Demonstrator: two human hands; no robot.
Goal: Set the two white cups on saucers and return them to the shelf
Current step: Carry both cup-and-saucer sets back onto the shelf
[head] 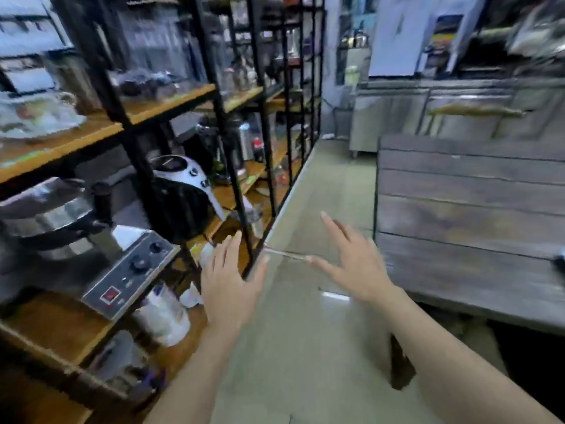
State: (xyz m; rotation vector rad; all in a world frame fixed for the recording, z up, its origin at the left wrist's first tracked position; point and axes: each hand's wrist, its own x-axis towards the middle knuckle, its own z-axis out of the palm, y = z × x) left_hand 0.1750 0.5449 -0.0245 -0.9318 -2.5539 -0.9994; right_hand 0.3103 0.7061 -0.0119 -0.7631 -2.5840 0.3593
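Both hands are empty. The left hand (227, 283) is spread wide, fingers fanned, palm facing away, held in front of the lower part of the shelf unit (214, 96). The right hand (351, 264) is likewise open and flat, fingers splayed, over the bare floor (305, 332) of the aisle. Neither touches anything.

The frame is heavily motion-blurred. The only white crockery that can be made out is a pile of pale dishes (33, 114) on a wooden shelf board, well up and to the left of both hands. A rim and a handle-like loop are suggested there, but whether these are the two white cups, with or without saucers, cannot be confirmed. No long axis or handle direction can be read.

The governing relation: that crockery lies above and left of the hands, on the left hand's side, so the left hand is judged the nearer. The right hand would have to cross the body. A wooden table (470, 209) stands to the right of the right hand; its visible surface shows no cups.

Judgement: the stage of the task cannot be settled from this view.
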